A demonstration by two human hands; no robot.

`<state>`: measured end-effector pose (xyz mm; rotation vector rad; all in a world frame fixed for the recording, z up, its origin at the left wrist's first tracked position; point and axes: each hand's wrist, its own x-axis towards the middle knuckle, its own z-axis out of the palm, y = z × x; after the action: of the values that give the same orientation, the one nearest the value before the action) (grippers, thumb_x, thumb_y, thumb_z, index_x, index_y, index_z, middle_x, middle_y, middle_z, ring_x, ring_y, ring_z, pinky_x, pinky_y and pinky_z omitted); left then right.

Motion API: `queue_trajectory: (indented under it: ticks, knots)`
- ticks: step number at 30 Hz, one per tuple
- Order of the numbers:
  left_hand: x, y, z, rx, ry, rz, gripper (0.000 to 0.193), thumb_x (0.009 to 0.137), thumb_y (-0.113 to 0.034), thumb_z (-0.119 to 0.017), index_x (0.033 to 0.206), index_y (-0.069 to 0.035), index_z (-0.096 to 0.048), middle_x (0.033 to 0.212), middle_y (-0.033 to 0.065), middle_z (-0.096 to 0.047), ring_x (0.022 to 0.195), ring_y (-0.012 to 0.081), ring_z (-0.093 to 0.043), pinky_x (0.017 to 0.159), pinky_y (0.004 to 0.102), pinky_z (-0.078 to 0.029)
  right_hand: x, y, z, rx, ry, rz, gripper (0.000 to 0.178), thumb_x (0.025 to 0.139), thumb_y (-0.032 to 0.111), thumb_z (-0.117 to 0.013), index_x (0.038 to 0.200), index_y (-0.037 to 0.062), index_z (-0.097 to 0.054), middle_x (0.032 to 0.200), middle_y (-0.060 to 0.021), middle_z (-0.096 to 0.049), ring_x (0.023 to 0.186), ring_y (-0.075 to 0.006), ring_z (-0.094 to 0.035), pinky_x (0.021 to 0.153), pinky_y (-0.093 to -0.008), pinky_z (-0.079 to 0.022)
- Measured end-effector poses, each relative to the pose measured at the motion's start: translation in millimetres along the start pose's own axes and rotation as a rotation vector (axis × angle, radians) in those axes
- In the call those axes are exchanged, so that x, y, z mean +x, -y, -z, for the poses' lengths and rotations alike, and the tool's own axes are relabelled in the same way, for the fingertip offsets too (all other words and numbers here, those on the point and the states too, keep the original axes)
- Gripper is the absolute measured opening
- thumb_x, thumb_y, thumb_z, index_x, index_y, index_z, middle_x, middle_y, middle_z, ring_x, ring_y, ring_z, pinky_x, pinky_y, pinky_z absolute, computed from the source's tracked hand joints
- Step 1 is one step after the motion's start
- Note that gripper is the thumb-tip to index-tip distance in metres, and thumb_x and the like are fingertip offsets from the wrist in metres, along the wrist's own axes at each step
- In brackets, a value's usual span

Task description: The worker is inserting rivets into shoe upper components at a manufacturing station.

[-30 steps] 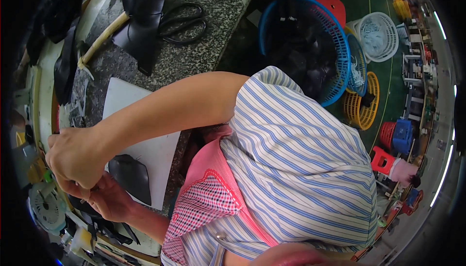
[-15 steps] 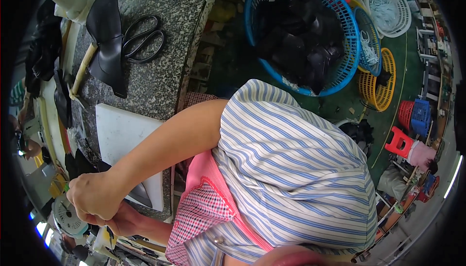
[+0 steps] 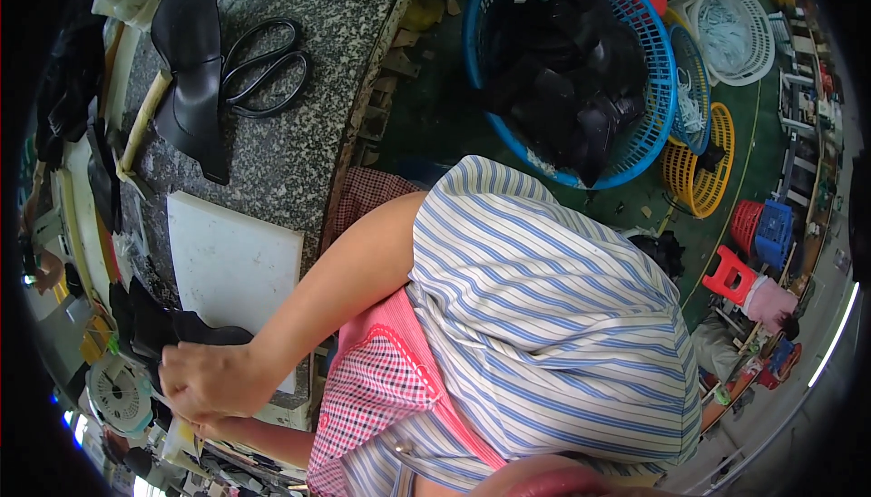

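My right hand (image 3: pixel 216 381) is curled closed at the near end of the stone-topped bench, its fingers blurred; what they hold, if anything, I cannot make out. Beneath it lies my left hand (image 3: pixel 207 426), mostly hidden, so its fingers do not show. Black sheet pieces (image 3: pixel 154 323), like leather, lie just beyond my right hand. My right forearm crosses over a white board (image 3: pixel 234 256). Farther up the bench rest a large black shaped piece (image 3: pixel 189 66), black-handled scissors (image 3: pixel 266 70) and a hammer with a wooden handle (image 3: pixel 145 123).
A blue basket (image 3: pixel 670 88) full of black pieces stands on the green floor, with a yellow basket (image 3: pixel 699 184) and a white basket (image 3: pixel 767 39) beside it. A round pale-green fan (image 3: pixel 120 397) is close to my hands. Another person in pink (image 3: pixel 771 305) sits far right.
My right hand has moved to the right, closer to the white board, and my left hand is now more covered. The whole view has shifted slightly.
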<state>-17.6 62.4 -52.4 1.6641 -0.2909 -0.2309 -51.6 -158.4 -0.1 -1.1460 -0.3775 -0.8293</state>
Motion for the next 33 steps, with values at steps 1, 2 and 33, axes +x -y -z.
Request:
queue_trajectory:
  ticks: [1,2,33]
  knots:
    - [1,1,-8,0.123,-0.022,0.011,0.036,0.077,-0.013,-0.058,0.108,0.001,-0.046,0.102,0.0119,-0.050,0.092,0.0214,-0.049,0.081,0.0333,-0.038,-6,-1,2,-0.153,0.103,0.178,0.012,0.059,0.018,-0.060,0.060,0.0099,-0.050,0.070,-0.0037,-0.048,0.075,-0.0221,-0.045,0.063,-0.0339,-0.037]
    - [4,3,-16,0.244,-0.042,0.022,0.037,0.076,-0.014,-0.058,0.108,0.002,-0.046,0.103,0.0121,-0.050,0.092,0.0216,-0.049,0.081,0.0333,-0.038,-10,-3,3,-0.308,0.207,0.357,0.014,0.059,0.020,-0.058,0.058,0.0110,-0.048,0.066,-0.0022,-0.047,0.071,-0.0211,-0.046,0.062,-0.0344,-0.036]
    - [-4,-24,-95,-0.430,-0.355,0.265,0.023,0.070,-0.004,-0.067,0.090,0.003,-0.057,0.080,0.0054,-0.062,0.071,0.0080,-0.056,0.063,0.0198,-0.046,12,-65,37,-0.084,0.715,-0.772,0.011,0.066,-0.009,-0.064,0.075,-0.0031,-0.061,0.075,-0.0057,-0.059,0.070,-0.0100,-0.055,0.063,-0.0193,-0.044]
